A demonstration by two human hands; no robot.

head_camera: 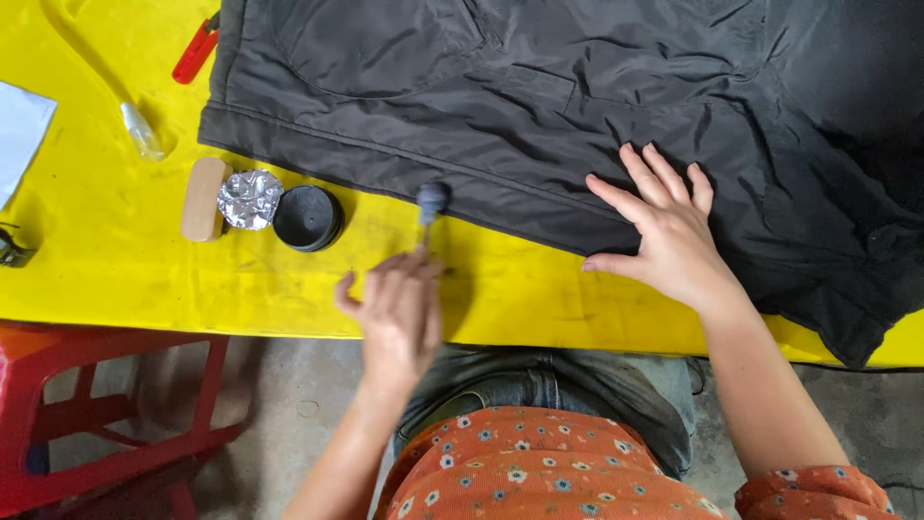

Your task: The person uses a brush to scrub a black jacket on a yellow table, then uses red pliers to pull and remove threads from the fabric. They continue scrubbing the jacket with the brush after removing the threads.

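A dark grey jacket [539, 106] lies spread over a yellow table [115, 260]. My right hand [664, 236] rests flat on the jacket's lower hem, fingers spread. My left hand [395, 308] grips the thin handle of a small round-headed dauber brush [432, 200], whose dark head touches the hem edge. The brush is blurred.
Left of the brush stand a round black tin [308, 218], a crumpled foil piece [249, 199] and a wooden block [204, 198]. A small clear bottle [142, 131], a red-handled tool [195, 52] and white paper [19, 130] lie farther left. A red plastic stool [106, 414] stands below.
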